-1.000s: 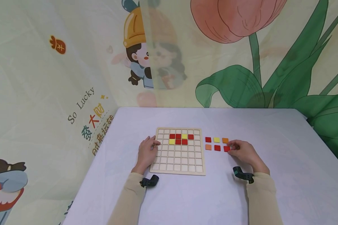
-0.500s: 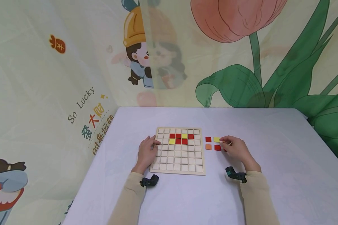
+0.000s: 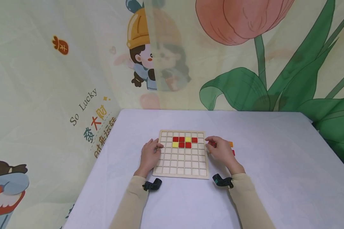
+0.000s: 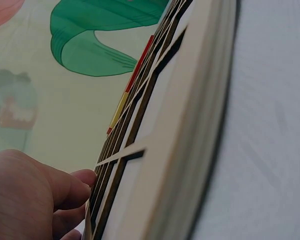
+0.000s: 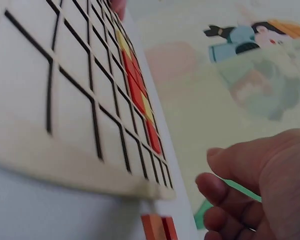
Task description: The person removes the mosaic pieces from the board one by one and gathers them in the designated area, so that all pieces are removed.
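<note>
Fingertips (image 5: 210,186) of right hand (image 3: 222,151): bent, with a little gap between the top two; no tile shows there, so they look free.
Loose tiles: an orange tile (image 5: 152,227) and a red tile (image 5: 169,229) lie on the table (image 3: 275,152), just beside the board (image 3: 181,162), near the right hand. I can't tell if it touches any.
Picking up: best to pinch one tile by its sides, softly, and not bump its neighbors.
Left hand (image 3: 149,156): loosely bent at the board's left edge, no tile in it. I can't tell how hard it presses.
Steady board: a light push there should stop it sliding.
Board squares: red and yellow tiles (image 3: 182,140) sit in two rows.
Arms: both sleeves (image 3: 250,197) come from the near side and lean inward, toward the board.
</note>
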Available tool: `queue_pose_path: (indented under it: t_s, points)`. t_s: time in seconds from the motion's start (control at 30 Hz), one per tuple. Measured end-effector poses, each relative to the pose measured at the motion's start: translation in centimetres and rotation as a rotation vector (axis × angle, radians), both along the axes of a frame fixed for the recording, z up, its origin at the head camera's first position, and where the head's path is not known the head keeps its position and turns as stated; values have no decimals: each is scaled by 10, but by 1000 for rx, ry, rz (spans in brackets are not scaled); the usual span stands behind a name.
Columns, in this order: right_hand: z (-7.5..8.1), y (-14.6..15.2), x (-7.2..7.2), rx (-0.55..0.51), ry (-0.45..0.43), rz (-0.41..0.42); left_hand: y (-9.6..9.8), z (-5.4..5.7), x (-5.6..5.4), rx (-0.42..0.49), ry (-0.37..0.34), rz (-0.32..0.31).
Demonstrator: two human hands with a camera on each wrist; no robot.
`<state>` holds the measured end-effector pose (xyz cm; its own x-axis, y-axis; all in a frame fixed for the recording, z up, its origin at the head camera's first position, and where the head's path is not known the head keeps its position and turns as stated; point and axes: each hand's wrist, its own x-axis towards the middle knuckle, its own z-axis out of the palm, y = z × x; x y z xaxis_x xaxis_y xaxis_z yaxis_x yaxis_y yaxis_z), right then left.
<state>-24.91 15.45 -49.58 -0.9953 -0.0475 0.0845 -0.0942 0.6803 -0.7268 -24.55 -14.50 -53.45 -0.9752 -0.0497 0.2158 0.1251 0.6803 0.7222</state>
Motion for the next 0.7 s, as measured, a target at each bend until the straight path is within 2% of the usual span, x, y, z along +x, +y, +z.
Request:
queue_pose_path:
  t_s: [0.23, 0.47, 0.7]
  points:
    - [-5, -28, -7, 8, 26, -31, -2, 0, 0, -3, 1, 4]
    - [-2, -41, -15, 54, 63, -13, -1, 1, 2, -7, -9, 16]
    - [-1, -46, -22, 98, -6, 8, 0, 2, 3, 4, -12, 4]
